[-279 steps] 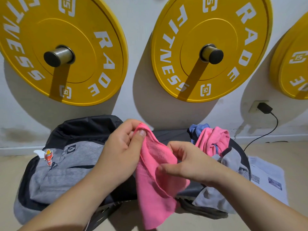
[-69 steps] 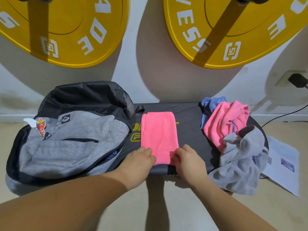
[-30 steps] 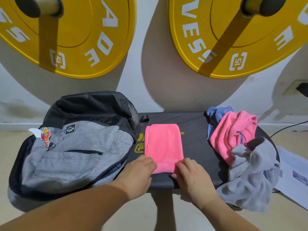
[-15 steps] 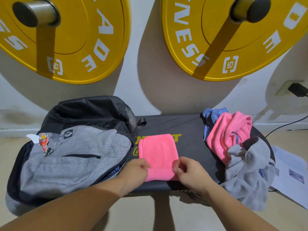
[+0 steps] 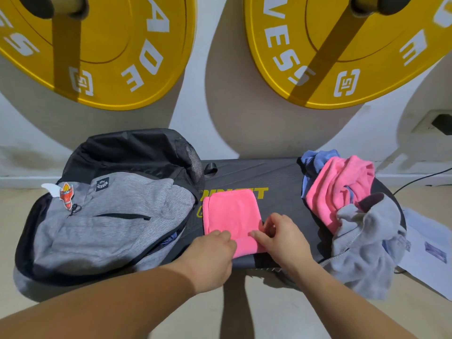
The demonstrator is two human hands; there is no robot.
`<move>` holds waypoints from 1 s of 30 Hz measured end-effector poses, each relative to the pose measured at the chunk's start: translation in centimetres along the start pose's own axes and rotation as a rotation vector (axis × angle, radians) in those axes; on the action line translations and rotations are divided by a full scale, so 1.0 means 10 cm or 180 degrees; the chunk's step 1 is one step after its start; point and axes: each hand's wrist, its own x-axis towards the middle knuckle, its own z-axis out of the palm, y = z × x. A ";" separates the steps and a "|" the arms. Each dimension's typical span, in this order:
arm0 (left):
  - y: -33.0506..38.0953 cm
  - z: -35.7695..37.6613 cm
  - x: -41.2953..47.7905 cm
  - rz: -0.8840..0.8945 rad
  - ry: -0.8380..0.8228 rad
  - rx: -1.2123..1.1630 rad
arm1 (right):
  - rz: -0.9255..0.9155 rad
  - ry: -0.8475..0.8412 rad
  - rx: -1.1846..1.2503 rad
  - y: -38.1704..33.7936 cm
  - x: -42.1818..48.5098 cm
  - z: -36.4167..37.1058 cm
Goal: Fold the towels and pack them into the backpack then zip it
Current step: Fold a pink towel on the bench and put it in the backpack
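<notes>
Two yellow weight plates [image 5: 97, 45] are hanging on the wall at twelve o'clock, above everything else. The grey and black backpack [image 5: 105, 216] is lying at nine o'clock on the dark tabletop [image 5: 278, 177], its main zip gaping along the near side. At three o'clock an unfolded heap is waiting: a second pink towel [image 5: 337, 189], a blue cloth [image 5: 315, 160] behind it and a grey towel [image 5: 369, 243] drooping over the edge. In the centre the pink towel [image 5: 232, 214] is lying folded into a neat rectangle. The left hand [image 5: 210, 253] is resting flat, fingers loosely curled, on its near left corner, gripping nothing. The right hand [image 5: 281, 236] is pinching the near right edge between thumb and fingers. The fold is probably being finished or lifted; if only one corner gets raised, the layers could slide open, and the drooping grey towel may be slipping to the floor.
</notes>
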 end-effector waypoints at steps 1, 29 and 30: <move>-0.01 0.00 0.01 -0.0001 0.0003 0.0086 | -0.0370 0.0195 -0.0311 0.01 -0.02 0.02; -0.38 0.17 0.14 -0.0464 0.0602 -0.0187 | -0.1222 0.0233 -0.0815 -0.18 0.09 0.11; -0.39 0.18 0.14 -0.0491 0.0559 -0.0223 | -0.1452 0.0260 -0.0849 -0.16 0.07 0.11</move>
